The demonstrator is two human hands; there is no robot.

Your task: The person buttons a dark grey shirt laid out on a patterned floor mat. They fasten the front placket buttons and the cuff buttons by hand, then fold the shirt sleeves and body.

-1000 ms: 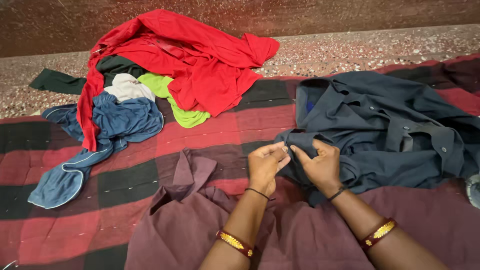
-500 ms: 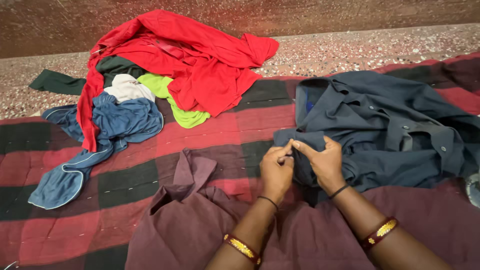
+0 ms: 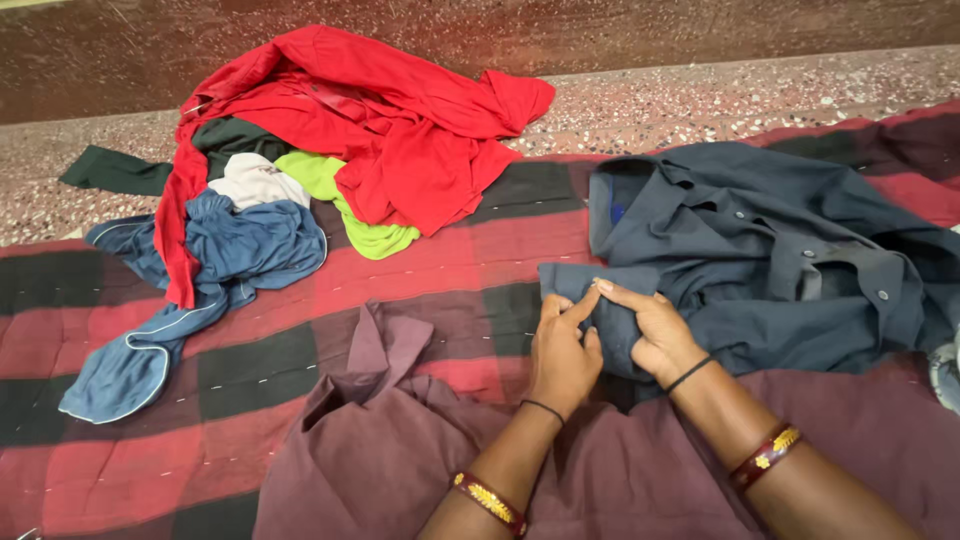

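Blanket [image 3: 120,470]: red and black checked, spread over the speckled floor [image 3: 700,90]; unchanged since the earlier frames.
Clothes heap [image 3: 330,170]: red garment on top, with green, white, dark and blue pieces beneath, lying far left on the blanket; it has not moved.
Grey shirt [image 3: 780,260]: buttoned, crumpled, on the right of the blanket. Its near edge has been drawn leftward into a flatter flap since a second ago.
Maroon garment [image 3: 400,440]: lies in front of the person, under both forearms, as before.
Left hand [image 3: 562,350]: fingers curled, pinching the grey shirt's edge; a second ago it sat higher with the fingers looser.
Right hand [image 3: 650,325]: thumb and fingers closed on the same edge, just beside the left hand; it has shifted slightly left.
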